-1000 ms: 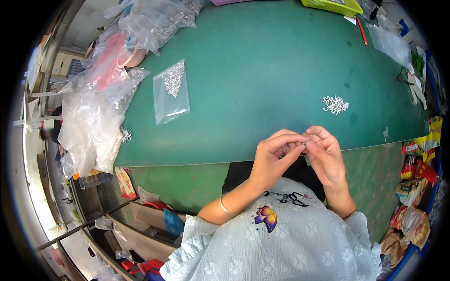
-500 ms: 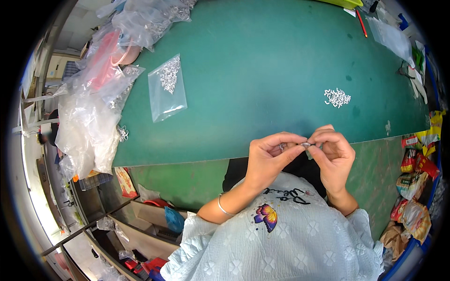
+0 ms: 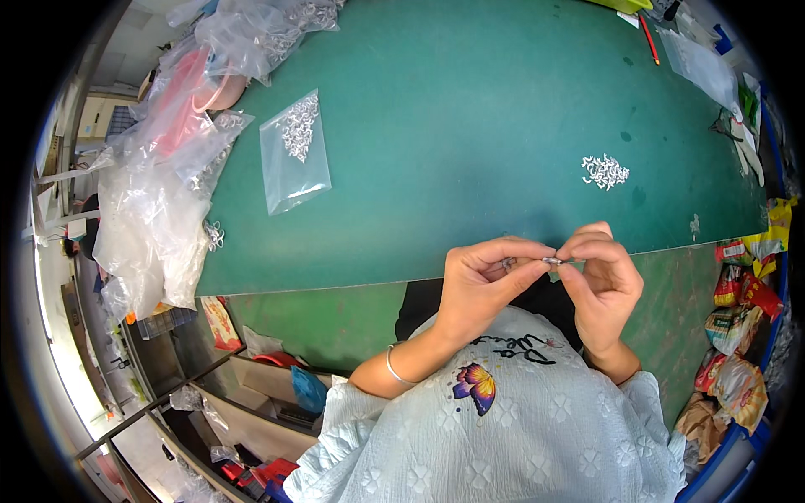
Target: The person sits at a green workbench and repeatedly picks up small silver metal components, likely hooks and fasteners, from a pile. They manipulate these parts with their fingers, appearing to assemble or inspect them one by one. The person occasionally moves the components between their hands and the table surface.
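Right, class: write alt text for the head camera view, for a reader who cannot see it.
Two hands, the left hand and the right hand, pinch a tiny metal part between their fingertips at the near edge of a green table. On the table lie a clear bag of small white pieces, a loose white pile and heaped plastic bags at left.

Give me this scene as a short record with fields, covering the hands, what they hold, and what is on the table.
left hand: left hand raised at the table's near edge, fingertips pinching a small metal part
right hand: right hand pinching the same part from the other side
surface: green table
loose parts: small heap of white pieces beyond the hands
bag: clear flat bag of small pieces lying to the left
far left: pile of clear plastic bags at the table's left edge
wrist: thin bracelet on the left wrist
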{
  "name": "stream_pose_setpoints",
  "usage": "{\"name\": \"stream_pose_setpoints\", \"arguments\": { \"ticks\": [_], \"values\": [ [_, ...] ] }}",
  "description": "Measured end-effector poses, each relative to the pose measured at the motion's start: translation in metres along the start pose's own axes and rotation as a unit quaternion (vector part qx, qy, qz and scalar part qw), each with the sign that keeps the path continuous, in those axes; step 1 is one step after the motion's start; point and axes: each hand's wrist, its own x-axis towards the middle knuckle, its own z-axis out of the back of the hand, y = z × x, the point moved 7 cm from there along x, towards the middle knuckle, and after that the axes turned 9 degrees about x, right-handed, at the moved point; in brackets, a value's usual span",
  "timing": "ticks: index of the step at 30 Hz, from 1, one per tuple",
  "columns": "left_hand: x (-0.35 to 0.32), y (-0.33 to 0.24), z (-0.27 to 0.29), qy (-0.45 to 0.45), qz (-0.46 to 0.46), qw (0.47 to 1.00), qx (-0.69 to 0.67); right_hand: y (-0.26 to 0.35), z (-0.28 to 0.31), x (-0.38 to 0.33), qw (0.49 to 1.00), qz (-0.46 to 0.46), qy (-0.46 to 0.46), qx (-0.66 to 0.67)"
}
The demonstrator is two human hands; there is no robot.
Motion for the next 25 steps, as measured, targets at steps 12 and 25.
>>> {"name": "stream_pose_setpoints", "arguments": {
  "ticks": [12, 25],
  "values": [
    [0.0, -0.001, -0.002, 0.014, 0.01, 1.0, 0.014, 0.008, -0.003, 0.002, 0.999, 0.025, 0.006, -0.028],
    [0.0, -0.005, -0.013, 0.045, -0.026, 0.997, -0.048, 0.015, 0.002, -0.001, 0.998, 0.054, 0.001, -0.014]
  ]
}}
